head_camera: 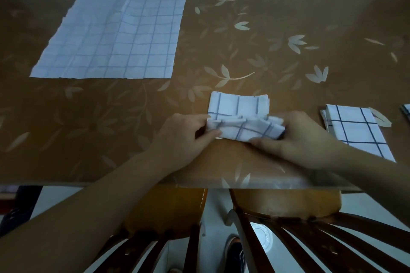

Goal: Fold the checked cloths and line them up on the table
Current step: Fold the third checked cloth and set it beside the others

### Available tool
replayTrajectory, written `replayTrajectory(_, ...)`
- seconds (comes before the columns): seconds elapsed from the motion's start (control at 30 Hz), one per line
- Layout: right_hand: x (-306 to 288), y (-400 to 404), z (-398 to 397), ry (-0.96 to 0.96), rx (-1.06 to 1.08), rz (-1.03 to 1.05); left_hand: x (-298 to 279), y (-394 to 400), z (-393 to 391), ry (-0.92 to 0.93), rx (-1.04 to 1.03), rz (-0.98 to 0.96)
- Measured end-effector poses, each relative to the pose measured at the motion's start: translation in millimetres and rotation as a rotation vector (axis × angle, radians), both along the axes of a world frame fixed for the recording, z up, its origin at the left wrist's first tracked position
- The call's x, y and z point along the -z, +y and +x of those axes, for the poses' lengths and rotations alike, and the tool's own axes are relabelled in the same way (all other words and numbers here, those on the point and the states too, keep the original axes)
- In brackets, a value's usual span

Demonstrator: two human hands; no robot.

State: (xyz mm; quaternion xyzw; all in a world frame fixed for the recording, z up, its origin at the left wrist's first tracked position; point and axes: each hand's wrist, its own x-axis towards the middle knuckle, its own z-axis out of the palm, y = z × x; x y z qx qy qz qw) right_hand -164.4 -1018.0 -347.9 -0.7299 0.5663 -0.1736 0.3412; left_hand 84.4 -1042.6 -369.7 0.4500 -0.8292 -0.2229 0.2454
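Both forearms are bare from the bottom edge of the view up to the wrists, with no sleeve showing. The left hand (177, 137) and right hand (304, 139) wear no gloves, rings, watch or bracelet. Short fingers (209, 133), nails untrimmed detail unclear.

cloths (239, 117): white, blue checks | table (277, 55): brown, pale leaves

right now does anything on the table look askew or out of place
Nothing spilled or damaged. The folded cloth on the right lies at a slant. The big cloth is unfolded, and both hands, left hand and right hand, grip the half-folded cloth.
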Motion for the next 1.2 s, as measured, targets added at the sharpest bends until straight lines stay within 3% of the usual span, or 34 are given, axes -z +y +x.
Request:
replayTrajectory(0.27,2.9,-23.6,5.8,0.051,0.267,0.140,-3.8,-20.0,-12.3,0.103,-0.331,0.306)
replayTrajectory(0.47,5.5,-28.7,9.9,0.018,0.393,0.192,-11.3,-30.4,-20.0,0.138,-0.421,0.446)
replayTrajectory(0.63,3.4,-27.3,13.4,0.085,0.422,0.155,-13.7,-29.3,-28.1,0.078,-0.418,0.264)
replayTrajectory(0.77,1.9,-28.5,15.6,0.074,0.455,0.170,-9.7,-28.7,-28.7,-0.165,-0.283,0.077)
replayTrajectory(0.87,2.7,-28.0,17.2,0.053,0.474,0.157,7.0,-31.0,-23.6,-0.343,-0.155,-0.213)
replayTrajectory(0.93,3.8,-27.2,17.4,0.027,0.493,0.141,17.9,-33.5,-19.6,-0.405,-0.103,-0.307)
replayTrajectory(1.1,6.5,-26.8,19.4,-0.036,0.525,0.072,16.4,-34.5,-11.8,-0.506,-0.018,-0.114)
replayTrajectory(1.2,6.4,-25.4,20.4,0.136,0.473,-0.023,17.4,-30.9,-7.3,-0.533,0.001,-0.036)
